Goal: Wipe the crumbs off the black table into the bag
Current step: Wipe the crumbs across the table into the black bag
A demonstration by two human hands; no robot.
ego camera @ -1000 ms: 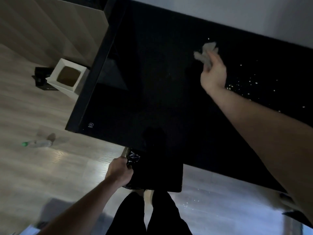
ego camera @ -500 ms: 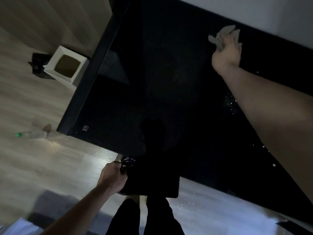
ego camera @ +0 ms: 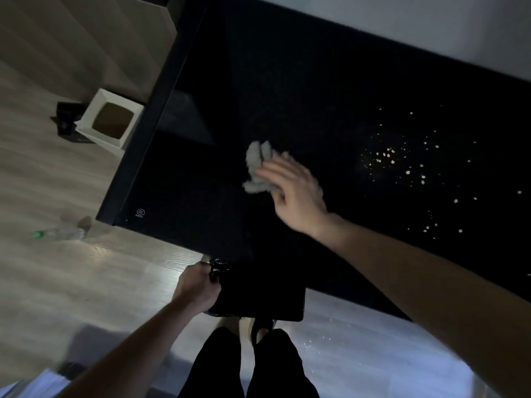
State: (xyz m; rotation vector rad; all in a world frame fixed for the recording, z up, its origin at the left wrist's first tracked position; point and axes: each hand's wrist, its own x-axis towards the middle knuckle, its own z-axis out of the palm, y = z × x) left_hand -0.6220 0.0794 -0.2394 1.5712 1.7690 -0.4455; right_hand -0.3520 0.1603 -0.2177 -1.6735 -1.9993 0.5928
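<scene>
Pale crumbs (ego camera: 402,165) dot the glossy black table (ego camera: 316,96) — right hand (ego camera: 296,193) presses a grey rag (ego camera: 258,168), left hand (ego camera: 198,285) grips the bag (ego camera: 258,294).

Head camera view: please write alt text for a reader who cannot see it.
A right hand presses a grey cloth on a black table, with white crumbs scattered to its right. The left hand grips a black bag at the near table edge.

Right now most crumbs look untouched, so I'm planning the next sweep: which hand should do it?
The right hand. It already presses the crumpled grey cloth on the black table, beside the scattered white crumbs. The left hand grips the black bag at the table's edge.
</scene>
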